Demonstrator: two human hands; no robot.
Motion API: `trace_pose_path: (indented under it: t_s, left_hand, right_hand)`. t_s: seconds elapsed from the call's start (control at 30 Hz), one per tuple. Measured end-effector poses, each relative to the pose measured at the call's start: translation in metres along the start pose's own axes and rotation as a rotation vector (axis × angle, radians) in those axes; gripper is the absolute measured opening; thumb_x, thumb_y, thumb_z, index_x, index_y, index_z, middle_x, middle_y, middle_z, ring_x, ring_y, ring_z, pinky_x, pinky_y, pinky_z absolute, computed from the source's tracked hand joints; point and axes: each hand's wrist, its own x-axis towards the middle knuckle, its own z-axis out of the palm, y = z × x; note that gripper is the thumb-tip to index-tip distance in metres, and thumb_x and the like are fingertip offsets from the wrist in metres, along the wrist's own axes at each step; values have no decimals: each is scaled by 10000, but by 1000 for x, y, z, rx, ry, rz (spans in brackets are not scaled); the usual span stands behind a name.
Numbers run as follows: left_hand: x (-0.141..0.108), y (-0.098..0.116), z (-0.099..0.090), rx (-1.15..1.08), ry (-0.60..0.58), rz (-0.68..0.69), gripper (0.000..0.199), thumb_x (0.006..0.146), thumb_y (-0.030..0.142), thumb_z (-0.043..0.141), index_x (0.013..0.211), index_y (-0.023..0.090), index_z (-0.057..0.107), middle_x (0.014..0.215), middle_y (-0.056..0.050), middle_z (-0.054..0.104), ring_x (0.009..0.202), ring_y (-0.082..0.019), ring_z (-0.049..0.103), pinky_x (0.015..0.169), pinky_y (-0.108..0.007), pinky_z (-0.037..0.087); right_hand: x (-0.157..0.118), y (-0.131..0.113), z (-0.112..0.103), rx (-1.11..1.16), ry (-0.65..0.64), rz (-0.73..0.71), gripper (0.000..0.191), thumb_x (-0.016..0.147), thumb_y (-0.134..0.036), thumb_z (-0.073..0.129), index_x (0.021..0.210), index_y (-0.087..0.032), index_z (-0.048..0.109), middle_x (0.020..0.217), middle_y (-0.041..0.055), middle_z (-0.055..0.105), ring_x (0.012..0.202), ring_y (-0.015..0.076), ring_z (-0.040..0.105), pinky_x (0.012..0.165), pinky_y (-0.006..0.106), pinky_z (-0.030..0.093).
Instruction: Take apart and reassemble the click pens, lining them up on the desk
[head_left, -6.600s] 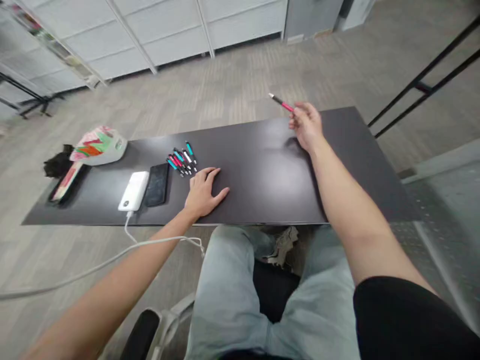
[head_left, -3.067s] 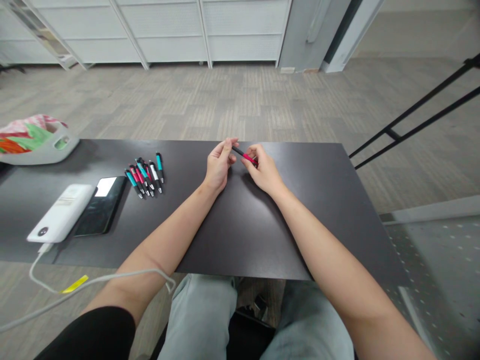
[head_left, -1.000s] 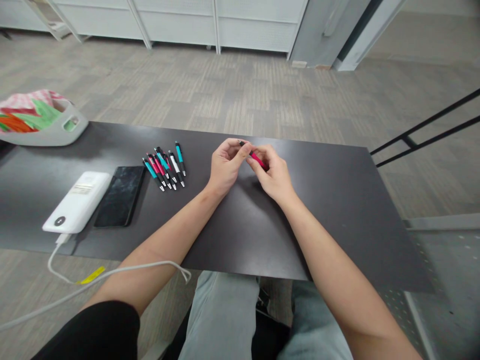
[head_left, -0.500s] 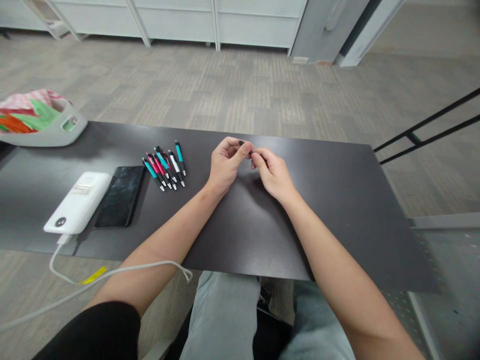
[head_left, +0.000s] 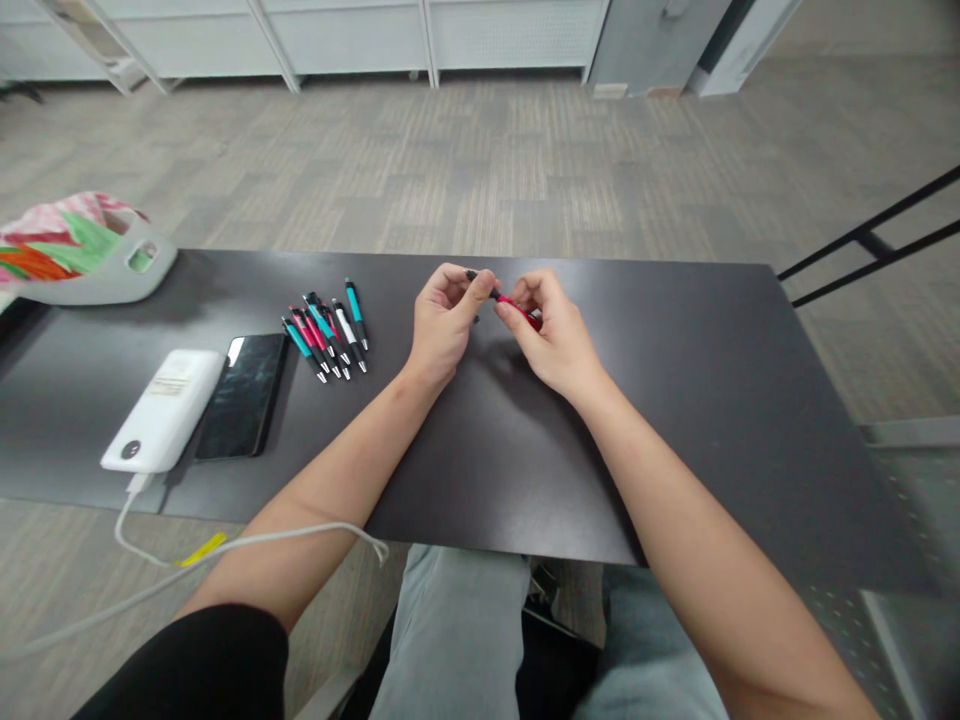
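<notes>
Above the dark table, my left hand pinches the black end of a pen between thumb and fingers. My right hand is closed around the red barrel of the pen. A small dark tip pokes out below my left fingers; what it belongs to I cannot make out. Most of the red part is hidden in my right palm. To the left of my hands lies a loose cluster of pens with turquoise, red and white barrels and black grips.
A black phone and a white power bank with a white cable lie on the table's left. A white basket with colourful cloth stands at the far left. Black metal rails pass beyond the right end.
My right hand has shifted slightly right and turned, so the red barrel now shows between my hands. The left hand keeps its pinch. The view has tilted a little.
</notes>
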Motion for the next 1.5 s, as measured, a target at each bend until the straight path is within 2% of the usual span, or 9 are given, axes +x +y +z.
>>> trace_pose_path:
  t_s: [0.17,0.33,0.5,0.67,0.83,0.93,1.13,1.37,1.5]
  left_hand:
    - [-1,-4,0,-22,-10,-46,719,947,657,1210,881,266,610,882,33,823,830,-142,813,861,-287,668]
    - [-3,-9,0,-86,-20,-22,809,784,737,1268,867,264,618,898,34,840,892,-151,840,885,-281,684]
    - [-2,-10,-1,-26,-14,-4,750,921,664,1222,881,269,586,905,37,828,907,-155,850,899,-291,692]
    - [-2,-10,-2,-12,-10,8,716,959,661,1201,892,273,603,899,31,827,883,-170,836,872,-315,686]
    - [2,-7,-4,-4,28,4,694,985,642,1190,895,271,610,927,27,855,815,-144,782,829,-294,657]
    - [7,-4,-7,20,68,-4,668,1010,661,1165,909,274,630,970,17,884,790,-136,760,811,-291,645]
    - [14,2,-13,84,68,11,569,1071,744,1082,1001,301,731,1005,1,885,855,-168,807,821,-320,646]
    - [31,-6,-32,196,112,81,537,1125,803,992,1087,322,757,1077,-10,920,887,-181,857,827,-320,671]
    - [28,-11,-37,336,33,132,472,1134,715,1012,1210,325,757,1065,-19,950,943,-233,899,912,-373,693]
  right_hand:
    - [-1,-3,2,-12,-31,-21,552,1225,-874,685,1141,-328,700,993,43,729,970,309,709,1013,487,617]
    - [0,-1,0,-55,-17,-69,525,1156,-828,822,1068,-330,681,1103,83,781,1002,325,718,984,498,629]
    - [-2,4,3,-98,10,-71,516,1138,-835,843,1114,-341,699,1116,88,802,1016,338,724,1006,512,645]
    - [-2,5,3,-112,-22,-48,531,1227,-854,697,1112,-340,769,1029,84,791,1043,356,744,1030,503,639]
    - [-3,9,1,-122,17,-90,373,1201,-698,785,1134,-344,686,1122,97,779,1020,347,730,998,518,629]
    - [-4,8,0,-105,9,-63,330,1188,-643,816,1181,-350,665,1064,68,747,961,328,716,975,508,615]
    - [-4,5,-2,-133,-24,-20,432,1201,-755,781,1116,-342,689,946,30,716,905,307,681,940,469,585]
    - [0,10,-13,-215,18,-2,360,1206,-665,770,1098,-330,694,943,26,740,860,281,650,906,448,562]
    - [1,9,-21,-276,48,38,330,1215,-633,781,1112,-328,708,960,21,762,874,273,665,926,438,571]
